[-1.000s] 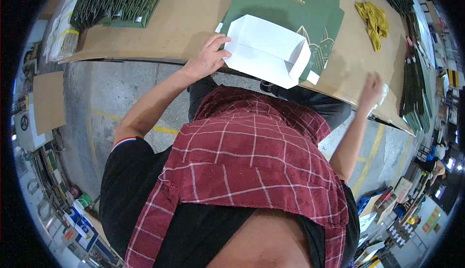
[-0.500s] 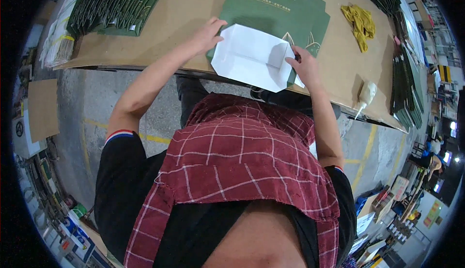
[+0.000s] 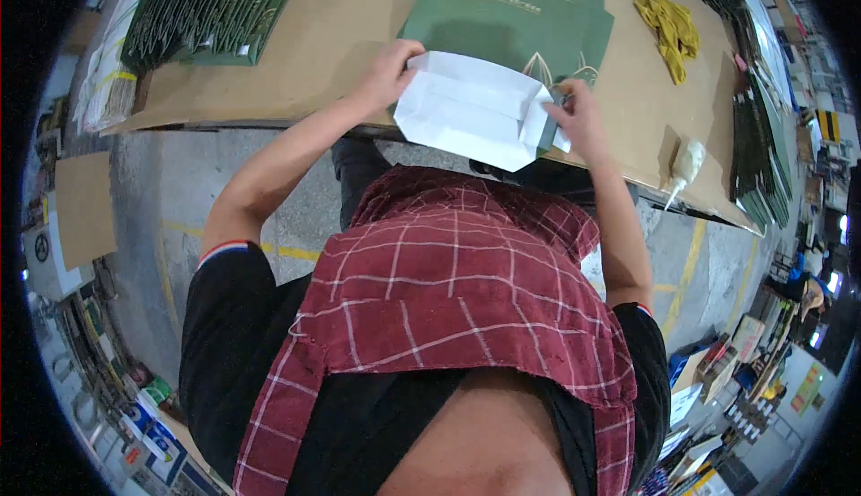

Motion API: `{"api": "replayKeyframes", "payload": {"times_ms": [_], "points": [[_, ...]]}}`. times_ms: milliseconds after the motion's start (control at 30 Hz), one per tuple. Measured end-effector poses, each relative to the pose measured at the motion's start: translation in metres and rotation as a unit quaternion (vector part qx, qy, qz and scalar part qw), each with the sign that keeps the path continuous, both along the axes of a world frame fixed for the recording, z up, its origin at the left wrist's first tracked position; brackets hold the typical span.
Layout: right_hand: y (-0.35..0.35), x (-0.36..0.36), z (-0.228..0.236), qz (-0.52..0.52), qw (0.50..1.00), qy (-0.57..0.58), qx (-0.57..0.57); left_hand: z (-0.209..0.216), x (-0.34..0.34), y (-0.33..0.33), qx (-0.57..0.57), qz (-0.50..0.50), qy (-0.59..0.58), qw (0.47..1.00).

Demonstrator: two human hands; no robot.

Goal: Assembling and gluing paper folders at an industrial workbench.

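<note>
White open base is seen at the near end of the green bag, long axis left-right, right end flap pinched in right grip, left corner touched by left grip (closure can't be told), both equally near.

Smooth green paper bag, matt white paper base, wrinkled mustard cloth, matt tabletop

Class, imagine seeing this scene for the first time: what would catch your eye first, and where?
A red checked apron fills the middle of the view. Above it, white folded paper stands out between the left hand and right hand, against dark-green printed paper. A mustard-yellow cloth lies on the table at upper right.
</note>
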State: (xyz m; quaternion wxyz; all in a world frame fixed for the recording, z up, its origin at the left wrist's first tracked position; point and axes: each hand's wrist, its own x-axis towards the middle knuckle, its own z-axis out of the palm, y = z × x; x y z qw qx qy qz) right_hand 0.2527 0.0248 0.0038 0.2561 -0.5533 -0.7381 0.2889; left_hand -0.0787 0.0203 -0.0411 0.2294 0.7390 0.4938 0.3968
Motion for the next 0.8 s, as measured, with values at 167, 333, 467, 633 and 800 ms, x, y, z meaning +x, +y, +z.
{"api": "replayKeyframes", "payload": {"times_ms": [167,333,467,633,800], "points": [[0.022,0.162,0.015,-0.363,0.885,-0.158,0.246,0.012,-0.010,-0.006,-0.068,0.038,-0.052,0.996],[-0.009,0.169,0.012,-0.287,0.953,-0.049,0.086,0.017,-0.012,0.002,-0.183,0.016,-0.003,0.983],[-0.032,0.041,0.007,-0.057,0.993,0.092,-0.056,0.014,-0.012,0.002,-0.138,0.024,-0.036,0.989],[-0.020,0.014,-0.011,-0.067,0.991,0.023,-0.117,0.015,-0.012,0.005,-0.168,-0.009,-0.049,0.985],[-0.012,0.014,-0.017,-0.100,0.971,0.118,-0.181,0.016,-0.016,0.009,-0.180,-0.022,-0.031,0.983]]}}
